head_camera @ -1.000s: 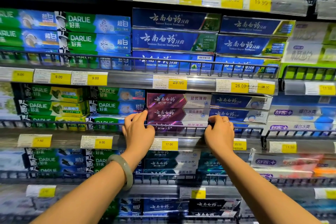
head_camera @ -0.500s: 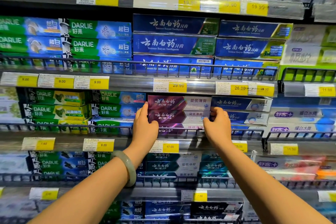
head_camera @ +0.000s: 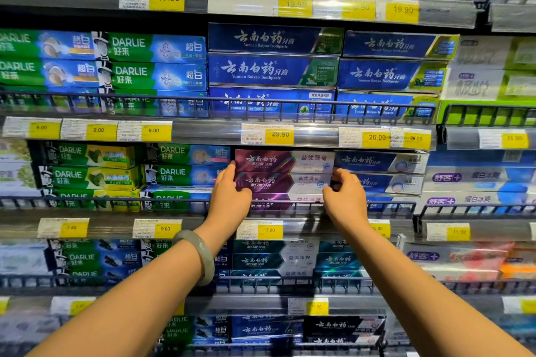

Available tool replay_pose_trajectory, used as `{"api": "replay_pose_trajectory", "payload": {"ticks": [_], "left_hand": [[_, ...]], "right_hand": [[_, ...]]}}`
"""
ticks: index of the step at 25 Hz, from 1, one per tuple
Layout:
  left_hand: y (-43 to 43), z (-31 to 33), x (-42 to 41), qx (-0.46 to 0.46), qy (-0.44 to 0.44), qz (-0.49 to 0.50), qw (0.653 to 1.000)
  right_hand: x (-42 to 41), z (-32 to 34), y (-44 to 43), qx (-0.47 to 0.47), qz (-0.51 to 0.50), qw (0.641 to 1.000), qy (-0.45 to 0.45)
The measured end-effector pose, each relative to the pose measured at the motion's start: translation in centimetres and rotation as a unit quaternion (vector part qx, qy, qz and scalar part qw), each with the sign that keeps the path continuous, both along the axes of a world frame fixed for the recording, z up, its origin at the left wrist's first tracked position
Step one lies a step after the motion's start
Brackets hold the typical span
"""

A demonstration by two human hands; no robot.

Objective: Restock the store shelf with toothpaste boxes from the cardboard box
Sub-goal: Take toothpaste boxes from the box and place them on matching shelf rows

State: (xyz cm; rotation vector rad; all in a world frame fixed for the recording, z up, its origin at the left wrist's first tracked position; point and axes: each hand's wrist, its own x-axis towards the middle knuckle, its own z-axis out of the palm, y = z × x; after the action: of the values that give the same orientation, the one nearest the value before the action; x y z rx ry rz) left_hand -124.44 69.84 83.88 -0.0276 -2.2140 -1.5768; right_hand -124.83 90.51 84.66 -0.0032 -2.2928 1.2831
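Left hand point(head_camera: 229, 197) is laid flat, right hand point(head_camera: 345, 200) curled, on the toothpaste box point(head_camera: 278, 182) between them.
Judged light, crushable card; best gripped by its ends.

Toothpaste stack point(head_camera: 282, 180) sits on shelf point(head_camera: 203, 223), behind wire rail point(head_camera: 391, 204). Left hand point(head_camera: 229, 200) at stack's left end, right hand point(head_camera: 345, 197) at its right end. Darlie boxes point(head_camera: 185, 174) just left of stack, other boxes point(head_camera: 385, 180) right, price tag point(head_camera: 268, 230) below.
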Motion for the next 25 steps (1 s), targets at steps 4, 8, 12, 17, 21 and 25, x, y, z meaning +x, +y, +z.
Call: {"api": "replay_pose_trajectory", "payload": {"ticks": [4,8,12,17,21,25], "left_hand": [[-0.2,0.2,0.1,-0.011,-0.009,-0.005,1.0],[-0.6,0.4,1.1,-0.019,-0.007,0.008,1.0],[-0.2,-0.5,3.7,-0.029,0.039,0.007,0.999],[2.7,-7.0,6.2,-0.08,-0.066,-0.117,0.988],[6.6,-14.7,9.2,-0.103,-0.22,-0.247,0.938],[9.9,-19.7,11.8,-0.173,-0.311,-0.35,0.867]], "right_hand": [[0.9,0.4,0.2,-0.013,0.038,0.999,-0.033],[1.9,0.5,0.3,-0.037,0.033,0.997,-0.062],[4.9,-2.1,1.1,-0.075,-0.012,0.992,-0.097],[11.5,-9.7,4.3,-0.055,0.001,0.958,-0.282],[19.2,-17.0,8.9,-0.025,0.013,0.894,-0.448],[25.5,-20.7,14.6,-0.076,-0.04,0.849,-0.522]]}}
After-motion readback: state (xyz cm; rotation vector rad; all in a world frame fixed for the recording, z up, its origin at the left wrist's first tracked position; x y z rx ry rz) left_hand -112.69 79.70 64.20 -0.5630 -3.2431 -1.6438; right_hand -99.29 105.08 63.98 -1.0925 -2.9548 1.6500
